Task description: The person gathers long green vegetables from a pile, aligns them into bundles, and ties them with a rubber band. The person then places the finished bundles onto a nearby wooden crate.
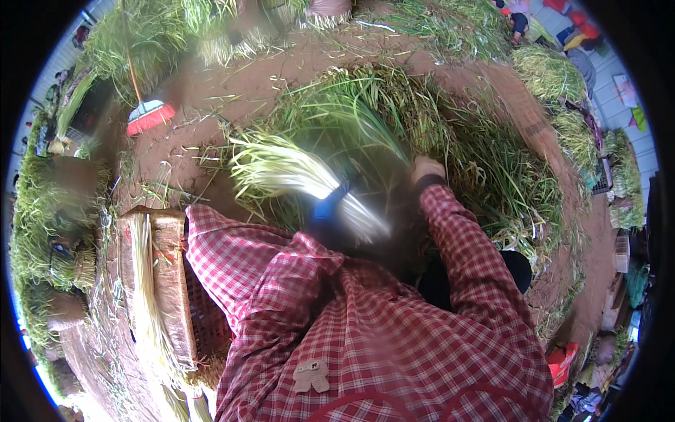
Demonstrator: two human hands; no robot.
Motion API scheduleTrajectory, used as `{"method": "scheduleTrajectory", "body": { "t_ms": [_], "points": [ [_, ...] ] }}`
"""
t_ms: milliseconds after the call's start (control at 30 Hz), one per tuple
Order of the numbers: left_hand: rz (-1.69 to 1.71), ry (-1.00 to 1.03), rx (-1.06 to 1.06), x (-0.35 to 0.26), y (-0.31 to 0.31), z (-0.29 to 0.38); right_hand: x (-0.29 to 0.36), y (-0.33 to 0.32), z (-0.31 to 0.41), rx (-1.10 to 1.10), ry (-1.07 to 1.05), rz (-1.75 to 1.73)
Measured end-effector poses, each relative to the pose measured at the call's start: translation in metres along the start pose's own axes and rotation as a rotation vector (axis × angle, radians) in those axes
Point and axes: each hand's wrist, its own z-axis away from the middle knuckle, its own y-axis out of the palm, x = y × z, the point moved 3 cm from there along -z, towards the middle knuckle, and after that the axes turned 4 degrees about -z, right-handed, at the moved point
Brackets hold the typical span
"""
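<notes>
My left hand [328, 207], in a blue glove, is closed round a bundle of pale leafy stalks [311, 171]; their white ends point right and down, blurred, and the yellow-green leaves fan to the upper left. At the edge of the heap of green leaves [401, 100] is my right hand [428, 168], bare, with its fingers bent. Blurred green leaves run up and left from it; whether its fingers grip them is not clear. Long pale stalks [141, 264] lie on a cloth-covered crate [171, 285] to my left.
A broom with red bristles [150, 117] stands at the upper left on the brown floor. Tall bundles of green stalks [142, 42] line the top and left. A cardboard strip [522, 111] lies right of the leaf heap. Other people [519, 24] are at the upper right.
</notes>
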Motion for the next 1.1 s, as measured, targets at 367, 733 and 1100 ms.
{"method": "scheduleTrajectory", "body": {
  "t_ms": [367, 733, 1100],
  "points": [
    [0.033, -0.336, 0.014, 0.004, 0.043, 0.022, -0.016, -0.053, 0.033, -0.579, -0.218, -0.935],
    [0.035, -0.072, -0.020, -0.012, 0.065, 0.037, 0.026, 0.030, 0.112, 0.124, 0.118, -1.420],
    [-0.233, -0.290, -0.102, 0.017, 0.021, 0.004, 0.039, 0.013, 0.136, 0.151, -0.098, -0.752]
  ]
}}
